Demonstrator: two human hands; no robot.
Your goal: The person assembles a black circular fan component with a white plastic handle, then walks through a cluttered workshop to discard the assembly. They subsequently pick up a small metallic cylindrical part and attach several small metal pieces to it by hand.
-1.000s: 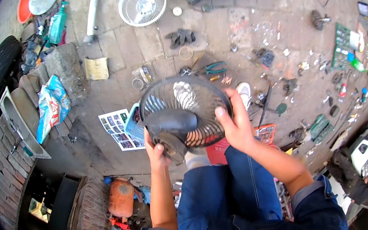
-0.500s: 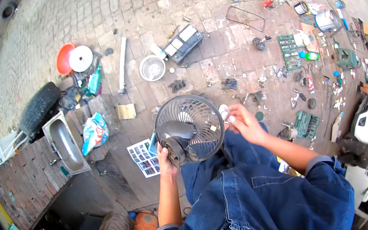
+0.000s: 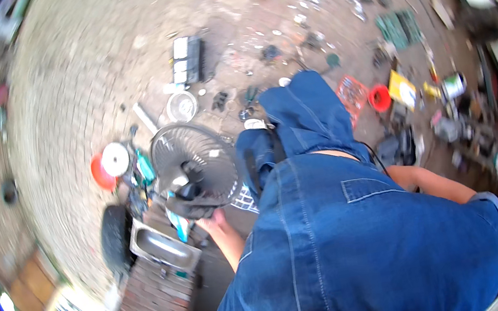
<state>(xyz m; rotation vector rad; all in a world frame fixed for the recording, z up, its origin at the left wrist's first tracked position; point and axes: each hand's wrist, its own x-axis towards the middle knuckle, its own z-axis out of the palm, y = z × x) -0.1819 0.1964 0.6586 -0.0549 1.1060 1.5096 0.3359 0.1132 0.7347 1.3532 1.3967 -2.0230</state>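
Note:
My left hand [image 3: 210,220] is closed round the dark base of an electric fan [image 3: 224,159]. The fan has a round ribbed guard, and its dark motor housing shows at the near left of the guard. It is held above the ground to the left of my knees. My right forearm [image 3: 436,182] bends in at my right side, and its hand is hidden behind my blue clothing. Past the fan lies a loose white round grille [image 3: 182,106], close to a black and white battery [image 3: 186,60].
At left stand a metal sink [image 3: 166,245], a tyre [image 3: 117,239], an orange basin [image 3: 102,173] and a white disc [image 3: 115,159]. A red basket [image 3: 353,96], a red bowl [image 3: 379,97] and a green tool case [image 3: 399,29] lie right. Small parts are scattered ahead.
My right hand has left the fan's guard and gone back to my right side, out of sight. My left hand keeps the fan. The view has turned, and the picture is blurred.

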